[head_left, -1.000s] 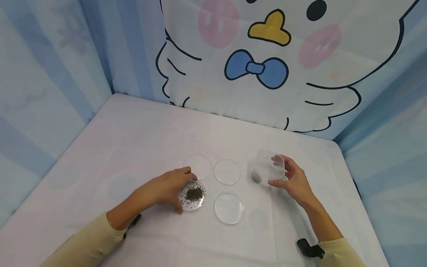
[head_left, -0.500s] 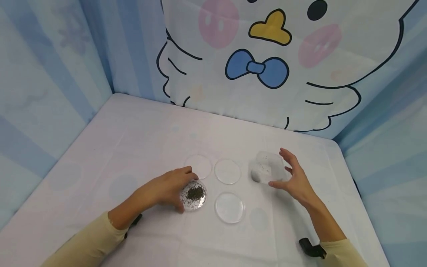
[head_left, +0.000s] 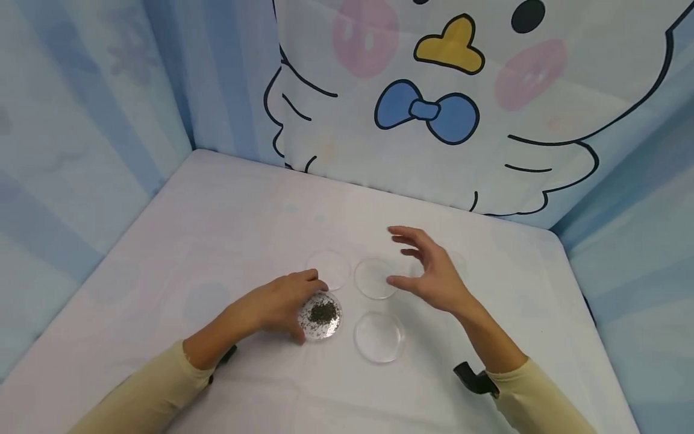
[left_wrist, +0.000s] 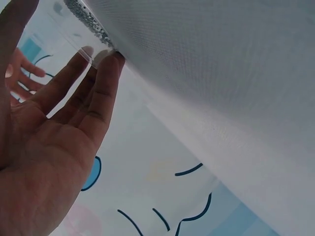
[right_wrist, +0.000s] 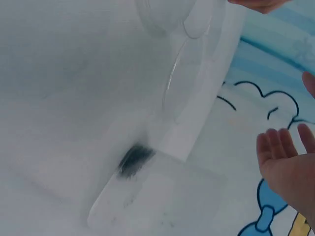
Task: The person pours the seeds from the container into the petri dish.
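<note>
Soft shadows, dim wrist views

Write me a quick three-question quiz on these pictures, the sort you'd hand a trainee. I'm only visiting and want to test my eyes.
1. What does the left hand grip?
A) a spoon
B) a round clear dish with dark grains in it
C) a folded towel

2. True or false: the right hand is holding a pen.

3. Besides the dish in the left hand, how many clear round pieces show on the table in the head view?

Key: 1. B. 2. False; its fingers are spread apart and hold nothing. 3. Three.
</note>
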Action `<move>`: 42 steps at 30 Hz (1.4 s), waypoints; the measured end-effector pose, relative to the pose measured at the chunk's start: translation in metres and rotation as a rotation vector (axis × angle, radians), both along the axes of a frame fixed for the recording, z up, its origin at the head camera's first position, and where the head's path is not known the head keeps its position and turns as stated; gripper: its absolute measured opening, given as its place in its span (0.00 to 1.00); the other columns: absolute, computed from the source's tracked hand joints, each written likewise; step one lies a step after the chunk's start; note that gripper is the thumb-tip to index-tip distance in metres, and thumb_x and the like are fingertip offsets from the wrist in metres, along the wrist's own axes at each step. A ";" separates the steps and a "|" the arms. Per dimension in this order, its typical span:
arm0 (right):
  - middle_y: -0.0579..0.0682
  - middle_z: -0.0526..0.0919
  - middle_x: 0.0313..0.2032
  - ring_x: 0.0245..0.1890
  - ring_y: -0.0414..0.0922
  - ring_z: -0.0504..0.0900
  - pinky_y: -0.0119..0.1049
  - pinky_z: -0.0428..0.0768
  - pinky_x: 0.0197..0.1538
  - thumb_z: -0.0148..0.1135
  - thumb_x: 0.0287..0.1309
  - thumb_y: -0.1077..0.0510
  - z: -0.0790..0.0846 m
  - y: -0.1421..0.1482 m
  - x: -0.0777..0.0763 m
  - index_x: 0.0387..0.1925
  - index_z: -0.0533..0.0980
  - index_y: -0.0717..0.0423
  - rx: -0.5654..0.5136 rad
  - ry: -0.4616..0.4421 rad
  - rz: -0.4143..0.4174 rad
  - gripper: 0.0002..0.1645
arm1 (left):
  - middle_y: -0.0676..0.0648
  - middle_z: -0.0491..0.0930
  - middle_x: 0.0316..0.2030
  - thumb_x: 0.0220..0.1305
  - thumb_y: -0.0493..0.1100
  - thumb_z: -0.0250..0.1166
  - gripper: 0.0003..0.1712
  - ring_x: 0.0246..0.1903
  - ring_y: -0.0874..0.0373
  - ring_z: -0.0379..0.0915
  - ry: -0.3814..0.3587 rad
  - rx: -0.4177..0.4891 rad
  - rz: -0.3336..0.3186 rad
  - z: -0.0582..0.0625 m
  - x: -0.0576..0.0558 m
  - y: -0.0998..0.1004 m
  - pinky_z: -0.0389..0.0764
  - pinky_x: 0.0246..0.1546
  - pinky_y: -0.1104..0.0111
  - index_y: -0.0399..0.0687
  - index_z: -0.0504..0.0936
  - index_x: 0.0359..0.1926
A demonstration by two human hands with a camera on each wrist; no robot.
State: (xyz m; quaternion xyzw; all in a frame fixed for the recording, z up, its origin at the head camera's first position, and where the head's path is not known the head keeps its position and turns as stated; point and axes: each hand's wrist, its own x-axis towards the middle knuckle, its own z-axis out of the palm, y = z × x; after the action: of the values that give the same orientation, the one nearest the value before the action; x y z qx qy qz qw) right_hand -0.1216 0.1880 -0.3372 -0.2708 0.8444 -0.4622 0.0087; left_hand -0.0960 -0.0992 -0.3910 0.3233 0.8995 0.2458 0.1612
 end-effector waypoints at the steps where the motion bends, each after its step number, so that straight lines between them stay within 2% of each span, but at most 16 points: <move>1: 0.53 0.70 0.62 0.61 0.56 0.68 0.55 0.69 0.60 0.73 0.42 0.70 -0.006 -0.006 -0.005 0.65 0.64 0.61 0.028 -0.017 0.032 0.46 | 0.51 0.70 0.45 0.28 0.43 0.83 0.49 0.47 0.57 0.69 -0.002 0.000 -0.001 0.000 0.000 0.000 0.74 0.49 0.61 0.44 0.74 0.59; 5: 0.49 0.71 0.62 0.60 0.53 0.70 0.51 0.71 0.59 0.75 0.42 0.63 -0.035 -0.030 -0.027 0.66 0.65 0.53 0.201 -0.055 0.134 0.47 | 0.52 0.71 0.45 0.28 0.44 0.83 0.48 0.46 0.58 0.70 -0.012 -0.007 0.001 -0.001 -0.002 -0.001 0.74 0.49 0.62 0.45 0.74 0.58; 7: 0.47 0.70 0.63 0.61 0.51 0.70 0.48 0.70 0.60 0.77 0.40 0.61 -0.047 -0.041 -0.035 0.66 0.64 0.50 0.310 -0.067 0.160 0.49 | 0.52 0.71 0.45 0.28 0.44 0.83 0.48 0.46 0.59 0.70 -0.007 -0.010 0.000 -0.001 -0.002 -0.001 0.74 0.49 0.63 0.45 0.75 0.58; 12: 0.48 0.67 0.64 0.61 0.47 0.66 0.43 0.68 0.61 0.80 0.36 0.54 -0.066 -0.064 -0.049 0.68 0.60 0.47 0.535 -0.053 0.196 0.57 | 0.52 0.71 0.45 0.28 0.44 0.82 0.48 0.46 0.59 0.70 0.010 0.000 -0.009 -0.001 -0.002 -0.003 0.74 0.49 0.63 0.44 0.75 0.58; 15: 0.47 0.67 0.64 0.61 0.47 0.65 0.44 0.68 0.61 0.79 0.35 0.50 -0.071 -0.070 -0.050 0.69 0.59 0.47 0.579 -0.033 0.194 0.58 | 0.52 0.71 0.45 0.29 0.44 0.82 0.48 0.45 0.59 0.70 0.018 0.000 -0.012 -0.002 -0.001 -0.003 0.74 0.48 0.64 0.45 0.74 0.58; 20: 0.49 0.70 0.61 0.60 0.48 0.67 0.51 0.65 0.62 0.79 0.36 0.48 -0.066 -0.072 -0.048 0.68 0.61 0.48 0.560 -0.012 0.176 0.56 | 0.53 0.70 0.44 0.29 0.45 0.82 0.48 0.44 0.60 0.69 0.033 -0.006 -0.014 -0.002 0.000 -0.005 0.74 0.47 0.64 0.45 0.74 0.58; 25: 0.52 0.71 0.60 0.58 0.49 0.70 0.49 0.69 0.59 0.80 0.36 0.49 -0.057 -0.064 -0.045 0.69 0.59 0.48 0.512 -0.034 0.124 0.58 | 0.51 0.71 0.47 0.29 0.45 0.83 0.50 0.48 0.59 0.70 0.020 -0.020 -0.005 0.000 0.000 -0.006 0.74 0.51 0.63 0.43 0.73 0.59; 30: 0.52 0.71 0.60 0.59 0.52 0.70 0.49 0.72 0.57 0.79 0.36 0.48 -0.046 -0.047 -0.040 0.71 0.56 0.43 0.450 -0.059 0.057 0.60 | 0.50 0.71 0.48 0.31 0.45 0.83 0.49 0.48 0.58 0.70 0.018 -0.055 0.011 0.002 0.001 -0.006 0.74 0.51 0.62 0.43 0.73 0.60; 37: 0.46 0.71 0.60 0.57 0.51 0.74 0.49 0.72 0.57 0.79 0.38 0.48 -0.027 -0.025 -0.025 0.70 0.55 0.36 0.349 -0.063 0.017 0.59 | 0.52 0.70 0.46 0.32 0.46 0.82 0.49 0.46 0.60 0.69 0.031 -0.070 0.017 -0.003 0.001 -0.005 0.74 0.49 0.63 0.45 0.73 0.60; 42: 0.41 0.74 0.56 0.52 0.49 0.77 0.48 0.75 0.53 0.80 0.36 0.44 -0.024 -0.012 -0.018 0.69 0.56 0.33 0.268 -0.043 0.001 0.59 | 0.51 0.70 0.46 0.31 0.46 0.82 0.50 0.46 0.60 0.69 0.044 -0.066 0.009 -0.005 0.001 -0.004 0.74 0.50 0.64 0.45 0.72 0.60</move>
State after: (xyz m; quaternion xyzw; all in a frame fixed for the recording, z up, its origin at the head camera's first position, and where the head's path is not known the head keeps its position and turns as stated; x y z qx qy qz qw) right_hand -0.1400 0.1756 -0.3617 -0.2576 0.8980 -0.3510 0.0633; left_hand -0.0953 -0.1035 -0.3962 0.3191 0.9118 0.2098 0.1507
